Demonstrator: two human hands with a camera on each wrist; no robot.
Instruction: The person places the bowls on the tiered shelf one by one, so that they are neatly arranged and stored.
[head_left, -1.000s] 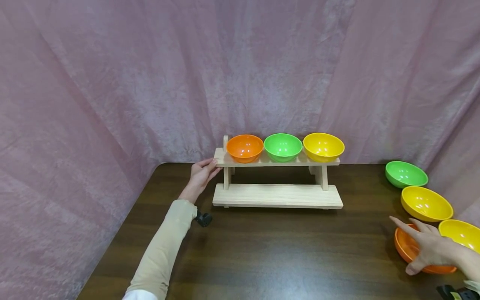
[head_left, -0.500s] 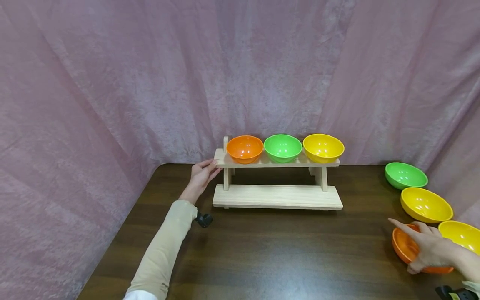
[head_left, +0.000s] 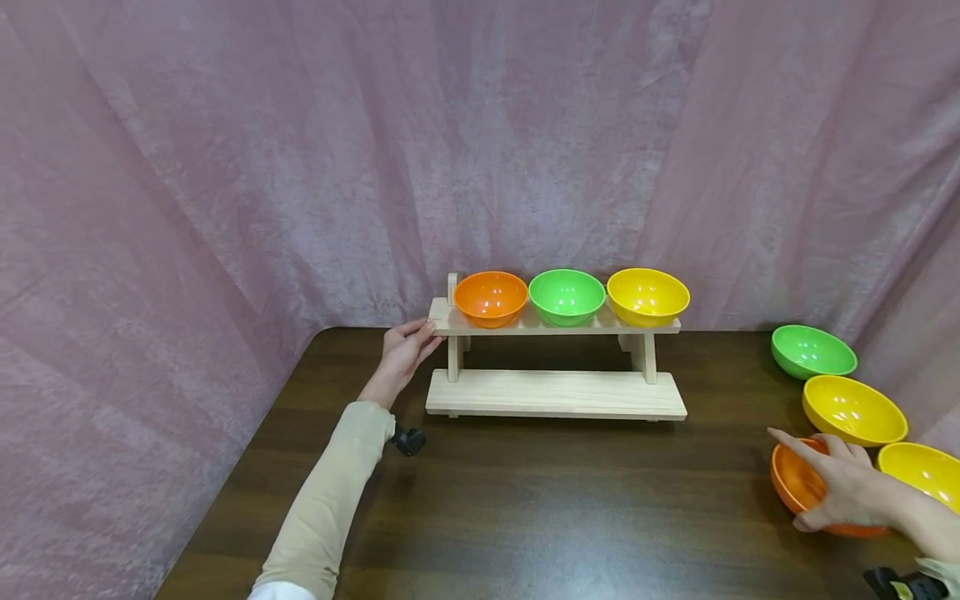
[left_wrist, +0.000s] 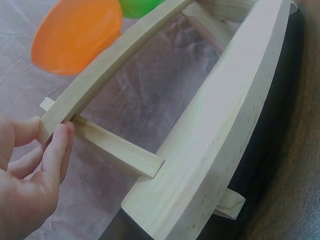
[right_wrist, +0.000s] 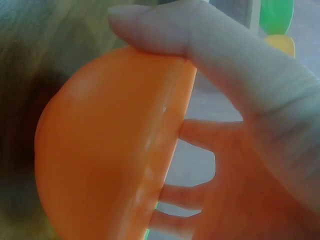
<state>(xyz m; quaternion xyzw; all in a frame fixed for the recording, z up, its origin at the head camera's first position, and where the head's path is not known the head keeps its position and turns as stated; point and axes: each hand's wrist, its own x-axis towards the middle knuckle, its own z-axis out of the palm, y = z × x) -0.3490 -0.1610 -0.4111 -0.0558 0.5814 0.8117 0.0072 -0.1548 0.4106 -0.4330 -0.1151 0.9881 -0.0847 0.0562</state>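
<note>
My left hand [head_left: 405, 354] pinches the left end of the upper board of a two-tier wooden rack [head_left: 555, 393], thumb above and fingers below in the left wrist view. On that board stand an orange bowl [head_left: 491, 302], a green bowl [head_left: 567, 300] and a yellow bowl [head_left: 648, 298] in a row. At the right, my right hand [head_left: 855, 492] grips another orange bowl [right_wrist: 110, 145] by its rim. The right wrist view has the thumb against its outside and fingers reaching over the rim; their tips are hidden. Whether this bowl touches the table cannot be told.
Right of the rack, a second green bowl [head_left: 813, 352] and two more yellow bowls, one farther back [head_left: 855, 410] and one nearer [head_left: 922, 471], sit close together on the dark wooden table [head_left: 570, 508]. Pink curtain [head_left: 480, 150] hangs behind the table.
My right hand has moved slightly left and away from me with the orange bowl, leaving the nearer yellow bowl's side. The left hand and the rack have stayed in place.
</note>
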